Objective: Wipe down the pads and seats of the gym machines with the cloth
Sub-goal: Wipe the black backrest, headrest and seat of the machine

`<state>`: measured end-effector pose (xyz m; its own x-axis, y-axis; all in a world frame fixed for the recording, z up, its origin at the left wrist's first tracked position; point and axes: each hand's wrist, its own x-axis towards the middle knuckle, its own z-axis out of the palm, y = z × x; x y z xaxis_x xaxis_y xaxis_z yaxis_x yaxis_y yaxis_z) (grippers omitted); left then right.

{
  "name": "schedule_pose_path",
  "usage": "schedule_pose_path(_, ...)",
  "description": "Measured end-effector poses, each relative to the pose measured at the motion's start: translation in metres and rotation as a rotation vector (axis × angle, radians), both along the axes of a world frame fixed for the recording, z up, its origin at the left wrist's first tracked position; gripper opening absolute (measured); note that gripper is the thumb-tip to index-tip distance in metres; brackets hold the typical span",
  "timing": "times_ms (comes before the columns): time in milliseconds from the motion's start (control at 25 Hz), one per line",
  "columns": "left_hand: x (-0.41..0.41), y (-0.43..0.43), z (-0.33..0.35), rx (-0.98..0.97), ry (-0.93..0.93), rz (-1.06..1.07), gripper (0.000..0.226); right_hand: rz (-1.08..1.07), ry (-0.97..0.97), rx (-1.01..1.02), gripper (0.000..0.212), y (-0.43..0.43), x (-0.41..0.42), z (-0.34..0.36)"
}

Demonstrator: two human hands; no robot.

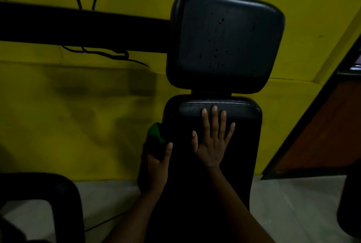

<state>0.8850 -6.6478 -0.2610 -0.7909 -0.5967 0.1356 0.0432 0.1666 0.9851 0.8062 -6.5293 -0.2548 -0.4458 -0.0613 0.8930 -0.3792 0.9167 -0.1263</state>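
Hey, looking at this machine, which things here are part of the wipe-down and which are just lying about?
For the job: green cloth, gripped in the left hand; lower pad, under the flat right hand; upper pad, dotted with droplets.
Just there: black bar; loose cables; brown door; black frame at lower left.

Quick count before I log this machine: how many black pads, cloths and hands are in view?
Black pads: 2, upper pad and lower pad
Cloths: 1, green cloth
Hands: 2, left hand gripping the green cloth, right hand flat on the lower pad
Total: 5
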Motion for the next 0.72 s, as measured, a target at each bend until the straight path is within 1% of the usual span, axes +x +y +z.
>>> schedule_pose_path(120,-0.011,-0.007,0.014,0.027,0.048,-0.051,0.131,0.012,0.002,0.012,0.059,0.002,0.002,0.001)
schedule_pose_path(240,-0.027,-0.013,0.030,-0.051,0.097,-0.054,0.113,0.091,-0.044,-0.025,0.057,0.005,0.009,0.002)
schedule_pose_path(280,-0.028,-0.013,0.023,-0.071,0.115,-0.043,0.112,0.139,-0.055,-0.049,0.055,0.005,0.018,-0.011)
schedule_pose_path(360,-0.023,-0.012,-0.001,-0.062,0.129,-0.024,0.118,0.207,-0.103,-0.017,0.055,0.001,0.045,-0.060)
schedule_pose_path(480,-0.005,-0.014,-0.051,0.015,0.095,-0.038,0.124,0.143,-0.145,0.146,0.057,-0.005,0.073,-0.142)
schedule_pose_path(600,0.010,-0.016,-0.100,0.067,0.040,-0.056,0.127,0.065,-0.083,0.157,0.059,-0.011,0.058,-0.163)
schedule_pose_path(720,0.029,-0.016,-0.142,0.106,-0.060,-0.050,0.129,0.074,-0.014,0.122,0.060,-0.014,0.051,-0.164)
